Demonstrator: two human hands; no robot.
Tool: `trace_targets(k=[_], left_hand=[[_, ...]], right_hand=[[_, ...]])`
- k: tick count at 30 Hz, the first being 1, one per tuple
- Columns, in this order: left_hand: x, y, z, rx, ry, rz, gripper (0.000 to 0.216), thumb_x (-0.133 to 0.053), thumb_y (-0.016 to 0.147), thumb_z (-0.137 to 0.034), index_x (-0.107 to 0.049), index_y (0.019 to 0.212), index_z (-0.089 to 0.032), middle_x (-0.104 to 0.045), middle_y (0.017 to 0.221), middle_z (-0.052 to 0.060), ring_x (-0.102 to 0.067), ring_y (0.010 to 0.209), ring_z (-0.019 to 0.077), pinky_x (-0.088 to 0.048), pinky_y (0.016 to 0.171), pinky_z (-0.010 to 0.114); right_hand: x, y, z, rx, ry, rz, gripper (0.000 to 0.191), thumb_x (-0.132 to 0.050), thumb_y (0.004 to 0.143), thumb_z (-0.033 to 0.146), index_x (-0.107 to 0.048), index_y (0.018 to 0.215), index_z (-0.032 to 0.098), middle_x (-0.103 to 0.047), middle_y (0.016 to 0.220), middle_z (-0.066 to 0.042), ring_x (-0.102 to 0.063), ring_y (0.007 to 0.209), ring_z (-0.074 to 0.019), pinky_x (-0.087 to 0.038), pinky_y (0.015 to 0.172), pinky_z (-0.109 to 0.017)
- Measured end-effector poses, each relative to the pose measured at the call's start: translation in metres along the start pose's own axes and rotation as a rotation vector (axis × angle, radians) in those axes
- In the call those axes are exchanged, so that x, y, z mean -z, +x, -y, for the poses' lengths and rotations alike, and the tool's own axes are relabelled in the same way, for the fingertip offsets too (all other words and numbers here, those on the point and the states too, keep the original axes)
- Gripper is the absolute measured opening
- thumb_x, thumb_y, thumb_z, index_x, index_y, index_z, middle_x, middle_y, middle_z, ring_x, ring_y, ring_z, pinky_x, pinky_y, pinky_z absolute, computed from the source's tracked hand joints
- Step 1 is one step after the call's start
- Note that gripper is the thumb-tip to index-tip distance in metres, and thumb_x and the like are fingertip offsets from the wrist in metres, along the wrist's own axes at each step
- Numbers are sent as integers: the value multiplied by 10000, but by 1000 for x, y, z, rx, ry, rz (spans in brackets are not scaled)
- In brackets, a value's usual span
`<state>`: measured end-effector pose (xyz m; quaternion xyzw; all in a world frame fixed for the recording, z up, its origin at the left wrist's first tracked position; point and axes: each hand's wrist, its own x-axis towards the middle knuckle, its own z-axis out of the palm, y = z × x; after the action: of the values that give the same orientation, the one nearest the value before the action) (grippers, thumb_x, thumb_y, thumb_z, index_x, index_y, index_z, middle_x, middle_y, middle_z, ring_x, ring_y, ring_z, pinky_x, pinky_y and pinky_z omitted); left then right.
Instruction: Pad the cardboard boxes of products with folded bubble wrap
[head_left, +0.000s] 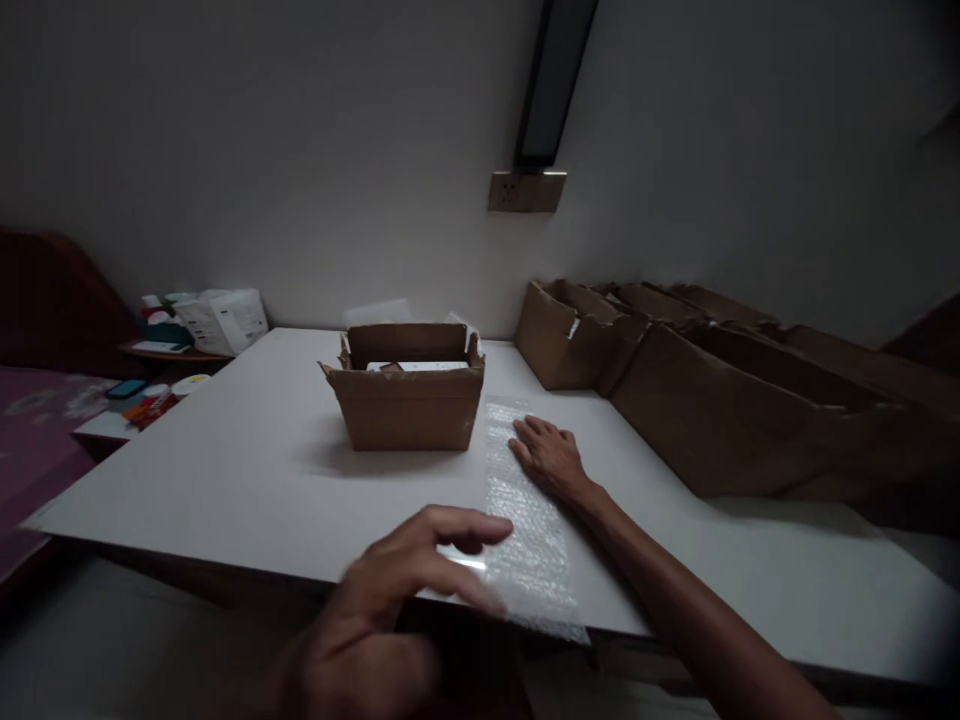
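Note:
A strip of bubble wrap (529, 540) lies lengthwise on the white table, its near end reaching over the front edge. My right hand (551, 455) rests palm down near the far end of the strip, fingers stretched out on its right side. Closer to me, my left hand (397, 590) is beside the strip's near left edge, fingers apart and partly blurred. A small bright, shiny patch (466, 560) shows between its fingers; what it is I cannot make out. Left of the strip stands an open cardboard box (412, 410) with something white and flat inside.
Several open cardboard boxes (720, 420) line the right side of the white table (247, 470). At the left, a white package (225, 318) and small items sit on a stand next to a bed (34, 440). A socket plate (526, 191) is on the wall.

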<state>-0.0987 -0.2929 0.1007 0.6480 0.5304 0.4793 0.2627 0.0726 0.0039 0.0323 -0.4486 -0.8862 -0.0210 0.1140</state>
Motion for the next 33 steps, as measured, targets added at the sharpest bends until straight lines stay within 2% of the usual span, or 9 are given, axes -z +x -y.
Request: trace_targets(k=[4, 7, 12, 16, 19, 22, 27, 30, 33], left_hand=[[-12, 25, 46, -206, 371, 383, 668, -654, 733, -166, -494, 1376, -249, -360, 1569, 131, -329, 1435, 380, -285, 1153, 604], [-33, 18, 87, -283, 491, 527, 719, -612, 813, -208, -333, 1474, -259, -359, 1568, 153, -312, 1451, 356, -282, 1161, 585], [-51, 24, 98, -271, 596, 325, 823, -596, 671, -58, -344, 1446, -177, -445, 1484, 179, -415, 1366, 320, -334, 1141, 504], [-56, 49, 83, -290, 597, 272, 383, -586, 732, -82, -606, 1097, -198, -579, 1339, 99, -474, 1287, 283, -378, 1086, 439], [-61, 59, 87, -285, 556, 272, 181, -579, 738, -74, -628, 875, -182, -676, 1160, 89, -552, 1181, 272, -420, 1015, 426], [-60, 60, 91, -162, 398, 172, 221, -540, 725, -49, -648, 859, -188, -719, 1024, 69, -625, 1017, 226, -453, 942, 390], [-53, 77, 85, 106, 245, 118, 197, -499, 799, -135, -673, 868, -196, -710, 788, 6, -629, 725, 155, -464, 697, 262], [-55, 99, 85, 136, 277, 91, 214, -475, 824, -154, -675, 888, -195, -694, 750, -1, -615, 681, 151, -430, 627, 243], [-60, 120, 91, 159, 351, 53, 218, -500, 806, -142, -685, 912, -189, -687, 746, 16, -618, 696, 178, -433, 653, 270]], right_hand=[[-8, 19, -2, -45, -32, -27, 406, -397, 988, 381, -546, 1326, 213, -525, 1431, -141, -477, 1286, -300, -366, 1001, -463], [-13, 25, -11, -92, -29, -54, 462, -381, 996, 410, -493, 1394, 204, -466, 1490, -148, -436, 1343, -283, -354, 1034, -443], [-16, 32, -20, -116, 18, -67, 441, -387, 993, 372, -529, 1368, 189, -523, 1432, -169, -482, 1309, -305, -380, 1013, -471], [-14, 42, -14, -81, 96, -67, 360, -439, 972, 344, -612, 1264, 223, -569, 1382, -142, -500, 1281, -314, -363, 1032, -501], [-11, 34, -13, -114, 196, -76, 426, -408, 986, 385, -586, 1310, 170, -506, 1443, -171, -444, 1337, -355, -334, 1069, -528], [-1, -3, -21, -128, 318, -57, 497, -375, 994, 459, -558, 1345, 159, -495, 1461, -161, -467, 1341, -321, -383, 1078, -471], [36, -104, -35, -65, 805, 21, 480, -546, 918, 517, -563, 1334, 279, -605, 1370, -78, -609, 1200, -270, -533, 953, -411], [49, -145, -25, -71, 726, -189, 391, -585, 917, 447, -599, 1275, 289, -635, 1322, -65, -602, 1193, -271, -513, 966, -442], [46, -156, -5, 131, 508, -359, 304, -588, 929, 311, -611, 1229, 269, -675, 1244, -67, -602, 1168, -243, -483, 975, -424]])
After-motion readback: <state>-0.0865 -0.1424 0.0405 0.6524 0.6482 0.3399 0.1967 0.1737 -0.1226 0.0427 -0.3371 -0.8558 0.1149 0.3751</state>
